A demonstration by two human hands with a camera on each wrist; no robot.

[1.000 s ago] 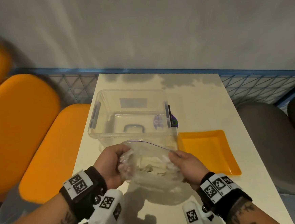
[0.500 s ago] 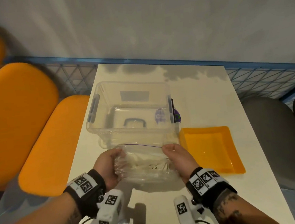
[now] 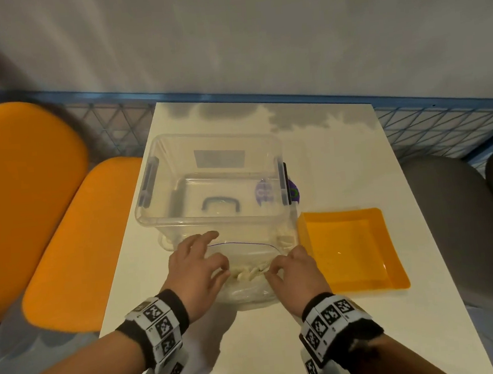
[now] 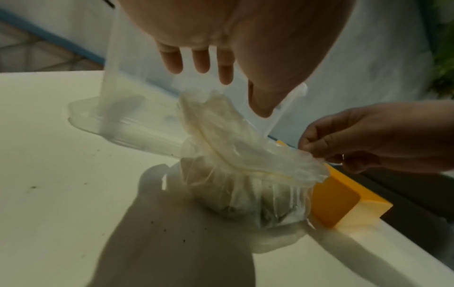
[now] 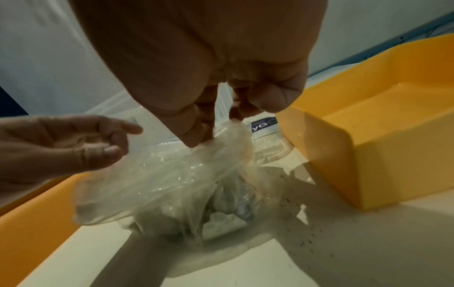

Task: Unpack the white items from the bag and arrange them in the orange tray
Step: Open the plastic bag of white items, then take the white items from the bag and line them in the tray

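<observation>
A clear plastic bag (image 3: 248,287) stands on the white table (image 3: 340,161) between my hands, with crumpled white items (image 5: 221,219) bunched at its bottom. My right hand (image 3: 275,270) pinches the bag's rim (image 5: 228,136) between thumb and fingers and holds it up. My left hand (image 3: 215,257) hovers over the bag's left side with fingers spread and holds nothing; the left wrist view shows its fingers (image 4: 201,60) straight above the bag (image 4: 245,174). The orange tray (image 3: 352,278) lies just right of the bag with nothing in it.
A clear storage bin (image 3: 212,186) with blue latches stands right behind the bag, a purple object (image 3: 294,193) at its right side. Orange seats (image 3: 75,235) run along the table's left edge, grey seats (image 3: 454,214) on the right. A blue mesh fence (image 3: 441,124) stands behind.
The bag has come down from in front of me onto the table. My left hand has let go of its rim and spread open; the right hand keeps its pinch.
</observation>
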